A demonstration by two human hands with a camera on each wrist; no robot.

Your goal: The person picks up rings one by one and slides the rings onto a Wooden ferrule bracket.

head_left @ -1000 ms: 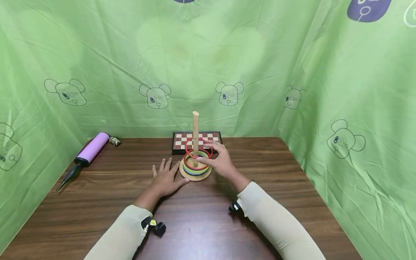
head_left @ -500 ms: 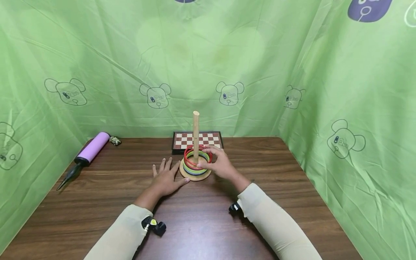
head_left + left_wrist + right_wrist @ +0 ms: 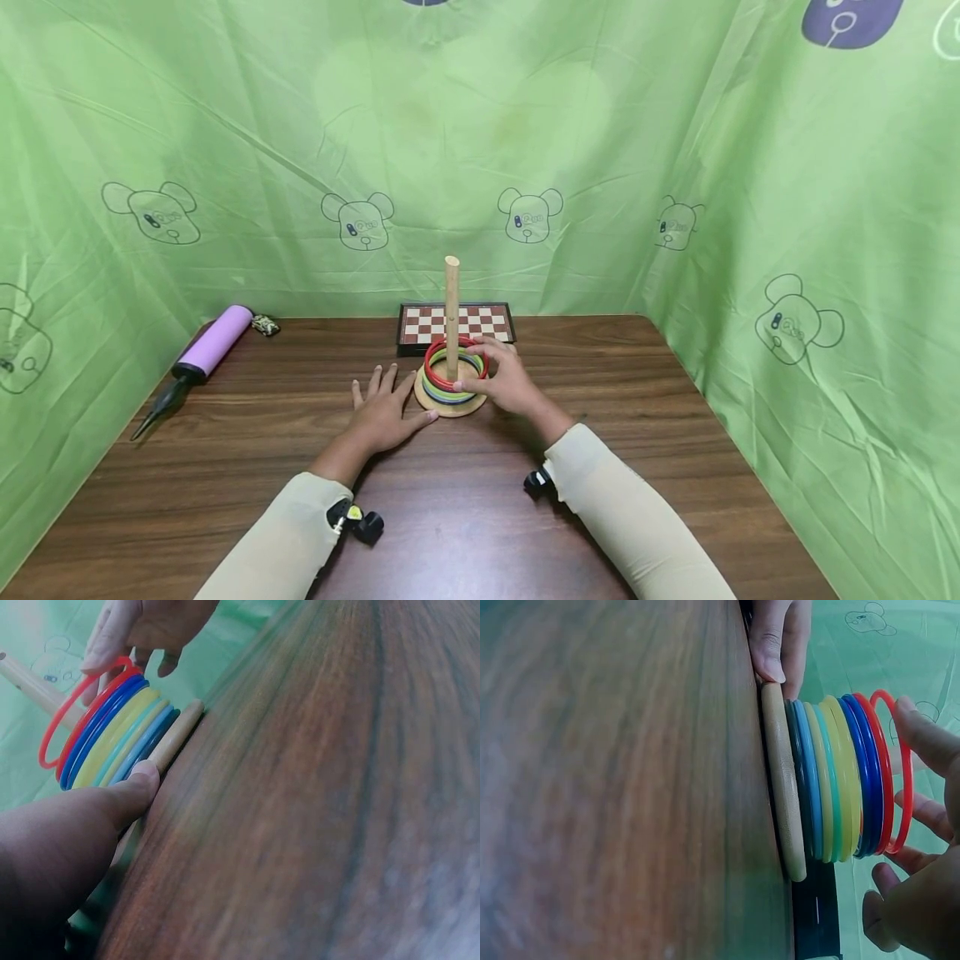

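A wooden peg (image 3: 452,300) stands upright on a round wooden base (image 3: 784,780). Around its foot lies a stack of thin rings (image 3: 847,780) in red, blue, yellow, teal and dark colours. The topmost red ring (image 3: 908,780) encircles the peg, slightly tilted and partly raised off the ring below. My right hand (image 3: 510,385) holds this ring, thumb on its near side and fingers towards its far side. My left hand (image 3: 384,417) lies beside the base with fingers spread on the table, its thumb (image 3: 145,774) touching the base's edge.
Behind the peg lies a red-and-white chequered board (image 3: 487,321) in a black frame. A purple hand pump (image 3: 216,342) with a black nozzle is at the left, near a small patterned object (image 3: 266,325). Green curtains (image 3: 450,150) surround the wooden table (image 3: 637,375).
My right hand has lowered the red ring down the peg, from above the stack to almost on top of it. The left hand has stayed in place.
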